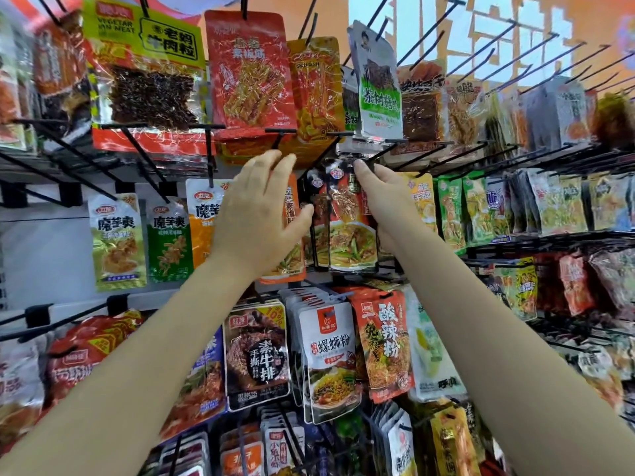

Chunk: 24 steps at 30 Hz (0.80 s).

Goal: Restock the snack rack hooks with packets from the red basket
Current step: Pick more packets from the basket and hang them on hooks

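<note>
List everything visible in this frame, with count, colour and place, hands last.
black packets: a few, black with noodle picture, centre hook, between the hands
yellow-green packet: one, upper left
red packet: one, top centre
white-green packet: one, tilted, top right of centre
konjac packets: three, green, dark green, orange, middle left
white noodle packets: a stack, lower centre
hooks: many, black, bare at upper right
left hand: open, fingers spread, beside black packets
right hand: fingers pinch black packets' top

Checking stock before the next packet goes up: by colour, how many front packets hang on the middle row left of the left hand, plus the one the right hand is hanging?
Light green packet: 1
Dark green packet: 1
Orange packet: 1
Black packet, held at its top by the right hand: 1
Total: 4
</note>
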Each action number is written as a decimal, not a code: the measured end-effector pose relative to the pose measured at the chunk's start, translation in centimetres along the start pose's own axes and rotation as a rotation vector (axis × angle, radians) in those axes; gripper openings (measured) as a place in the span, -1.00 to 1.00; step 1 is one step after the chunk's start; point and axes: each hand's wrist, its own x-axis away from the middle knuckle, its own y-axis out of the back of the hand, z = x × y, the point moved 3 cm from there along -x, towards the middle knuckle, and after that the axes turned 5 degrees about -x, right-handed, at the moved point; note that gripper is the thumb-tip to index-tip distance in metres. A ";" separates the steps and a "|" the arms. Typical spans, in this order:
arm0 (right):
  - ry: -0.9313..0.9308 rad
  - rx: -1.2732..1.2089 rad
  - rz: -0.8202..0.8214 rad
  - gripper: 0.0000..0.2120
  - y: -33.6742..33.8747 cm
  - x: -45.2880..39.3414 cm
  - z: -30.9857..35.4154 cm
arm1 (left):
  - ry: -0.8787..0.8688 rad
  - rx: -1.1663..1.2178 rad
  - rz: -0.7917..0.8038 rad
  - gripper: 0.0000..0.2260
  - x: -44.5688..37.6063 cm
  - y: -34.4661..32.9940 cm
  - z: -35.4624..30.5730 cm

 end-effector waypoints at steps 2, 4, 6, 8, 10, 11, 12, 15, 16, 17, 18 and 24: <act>-0.001 0.022 0.006 -0.41 -0.3 -0.5 0.1 | -0.014 -0.074 0.151 -0.34 -0.4 -0.8 0.2; 0.001 0.048 0.010 -0.49 -0.6 -1.0 0.1 | -0.011 -0.081 0.219 -0.31 -0.6 -1.5 0.7; -0.001 0.050 0.031 -0.44 -0.8 -1.2 0.3 | -0.009 -0.041 0.222 -0.33 -0.5 -1.5 1.0; -0.018 0.052 0.027 -0.40 -0.9 -1.4 0.3 | -0.003 0.007 0.225 -0.32 -0.3 -1.4 1.1; -0.027 0.083 0.021 -0.40 -1.0 -1.4 0.1 | -0.006 0.024 0.223 -0.32 -0.1 -1.4 1.2; -0.025 0.095 0.030 -0.40 -1.0 -1.5 0.0 | -0.010 0.024 0.219 -0.33 0.0 -1.4 1.3; -0.020 0.100 0.036 -0.40 -1.1 -1.6 0.0 | -0.012 0.025 0.218 -0.33 0.1 -1.5 1.3; -0.010 0.129 0.047 -0.43 -1.4 -1.7 -0.1 | -0.011 0.026 0.223 -0.31 0.2 -1.6 1.3; -0.009 0.145 0.037 -0.44 -1.4 -1.9 -0.1 | -0.009 0.026 0.222 -0.30 0.2 -1.7 1.3; 0.001 0.154 0.028 -0.44 -1.3 -2.1 -0.2 | -0.006 0.026 0.221 -0.29 0.2 -1.8 1.3; 0.009 0.160 0.025 -0.45 -1.3 -2.2 -0.2 | -0.003 0.027 0.220 -0.29 0.2 -1.9 1.3; 0.005 0.151 0.042 -0.72 -1.4 -3.2 -1.2 | -0.009 0.033 0.213 -0.32 0.3 -1.8 1.3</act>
